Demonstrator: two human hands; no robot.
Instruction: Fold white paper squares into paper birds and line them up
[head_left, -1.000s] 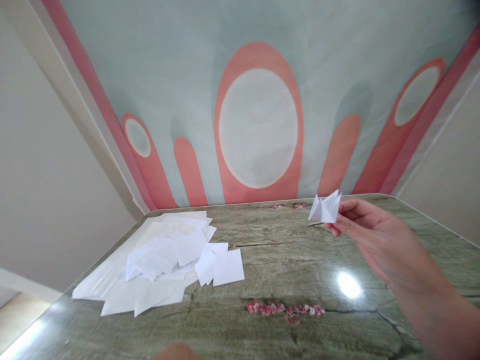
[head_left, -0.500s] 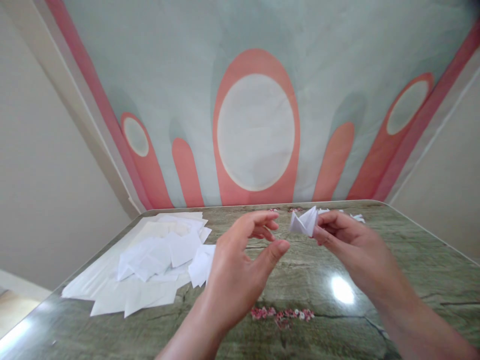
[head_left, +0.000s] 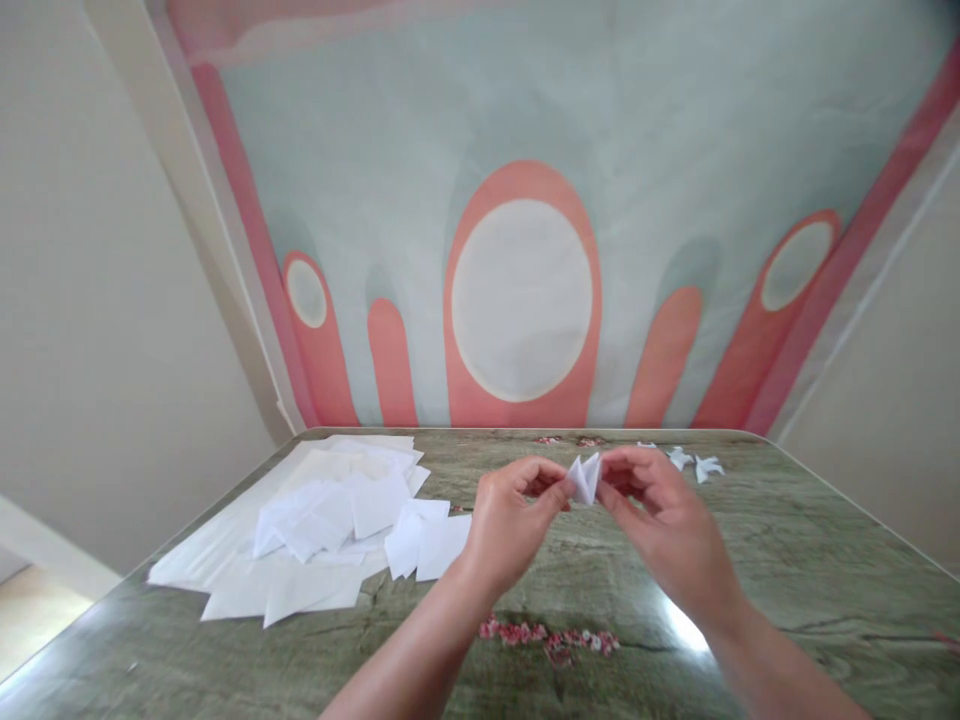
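A small piece of folded white paper (head_left: 584,479) is held up between my two hands above the table, its pointed flaps standing apart. My left hand (head_left: 517,505) pinches its left side between thumb and fingers. On the opposite side, my right hand (head_left: 664,515) grips the paper's right edge with thumb and fingertips. The fingers partly cover both edges of the paper.
Loose white sheets (head_left: 300,590) lie spread on the left of the wood-patterned table (head_left: 600,640), with smaller squares (head_left: 442,547) at their right. Small folded white paper pieces (head_left: 707,468) rest at the back right. A patterned wall covering (head_left: 525,300) rises behind the table.
My left hand has closed from an open pose onto the folded paper. My right hand has brought the paper left toward it, and the view has tilted slightly.
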